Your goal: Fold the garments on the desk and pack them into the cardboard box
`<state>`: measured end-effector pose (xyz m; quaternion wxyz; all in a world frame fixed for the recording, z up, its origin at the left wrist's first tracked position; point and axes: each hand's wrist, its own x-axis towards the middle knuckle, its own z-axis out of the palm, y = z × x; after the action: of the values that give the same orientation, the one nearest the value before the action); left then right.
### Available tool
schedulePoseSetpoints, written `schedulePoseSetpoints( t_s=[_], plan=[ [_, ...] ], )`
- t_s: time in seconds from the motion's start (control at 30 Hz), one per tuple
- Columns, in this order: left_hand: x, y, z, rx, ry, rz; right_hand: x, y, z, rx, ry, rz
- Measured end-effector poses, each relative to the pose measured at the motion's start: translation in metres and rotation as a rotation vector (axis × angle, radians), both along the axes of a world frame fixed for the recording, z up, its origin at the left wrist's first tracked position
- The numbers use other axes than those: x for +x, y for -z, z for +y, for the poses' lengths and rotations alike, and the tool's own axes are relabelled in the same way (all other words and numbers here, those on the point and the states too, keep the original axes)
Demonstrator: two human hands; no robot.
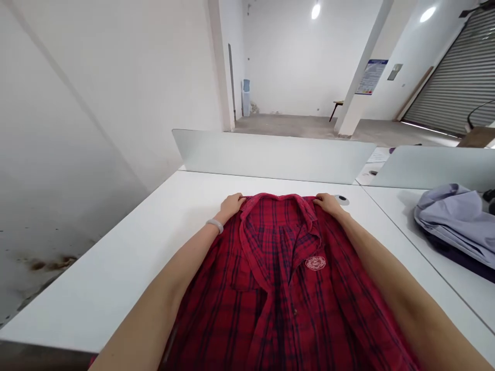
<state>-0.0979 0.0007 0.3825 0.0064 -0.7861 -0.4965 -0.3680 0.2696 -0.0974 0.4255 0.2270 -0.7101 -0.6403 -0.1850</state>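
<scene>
A red plaid shirt point(278, 278) with a round white chest badge lies front up on the white table point(116, 268), collar pointing away from me. My left hand point(231, 204) grips the shirt's left shoulder beside the collar, fingers curled onto the cloth. My right hand point(328, 203) holds the right shoulder the same way. A pale bracelet point(215, 225) sits on my left wrist. Both forearms lie along the shirt's sides.
A grey divider panel point(270, 154) stands along the table's far edge. A lilac garment point(456, 221) is heaped on the neighbouring table at right. A small round cable grommet point(342, 199) sits just past my right hand. A white wall runs along the left.
</scene>
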Motion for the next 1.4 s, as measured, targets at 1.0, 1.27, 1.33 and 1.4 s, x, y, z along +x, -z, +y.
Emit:
schedulePoseSetpoints(
  t_s=[1.0,1.27,1.33,1.4],
  plan=[
    [0.008,-0.041,0.041,0.291,-0.091,0.17,-0.031,-0.041,0.021,0.109,-0.126,-0.102],
    [-0.065,0.032,-0.106,0.322,0.253,0.407,-0.149,0.069,-0.212,-0.481,-0.856,-0.188],
    [-0.077,0.052,-0.135,0.31,0.283,0.43,-0.171,0.099,-0.256,-0.584,-0.88,-0.189],
    [-0.086,0.071,-0.153,0.282,0.266,0.457,-0.189,0.128,-0.284,-0.618,-0.868,-0.154]
  ],
)
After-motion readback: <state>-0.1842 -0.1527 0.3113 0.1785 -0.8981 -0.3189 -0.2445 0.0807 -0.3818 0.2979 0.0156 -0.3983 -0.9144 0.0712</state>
